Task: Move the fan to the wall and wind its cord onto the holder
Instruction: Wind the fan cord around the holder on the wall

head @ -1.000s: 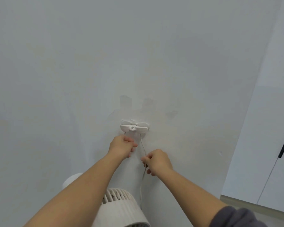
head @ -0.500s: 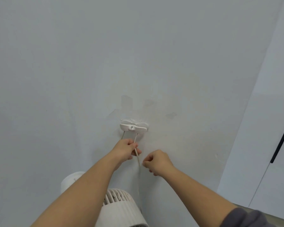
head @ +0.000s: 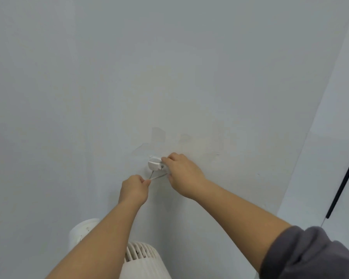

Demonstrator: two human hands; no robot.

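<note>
White plastic cord holder (head: pixel 154 165), small and winged, is fixed to the pale grey painted wall (head: pixel 169 67), below some faint patched marks in the paint. The right hand (head: pixel 183 175) covers the holder's right half. Its fingers (head: pixel 170 158) are curled over the top edge with the thumb underneath, so they clasp that side. Whether any cord also lies under them cannot be told.

The thin white power cord (head: pixel 158 176) shows as two short strands that leave the underside of the holder and meet at the left hand (head: pixel 133 189), which is lower and to the left. That hand's fingers are clenched and pinch the cord at the point where the strands join. The two hands are near each other but do not touch.

The white ribbed plastic fan (head: pixel 138 255) stands close against the wall at the bottom of the view, directly under the holder and partly hidden by the left forearm. The right arm wears a dark grey sleeve (head: pixel 310 256). At the far right, a white panel (head: pixel 334 137) carries a slim black vertical bar (head: pixel 344 176).
</note>
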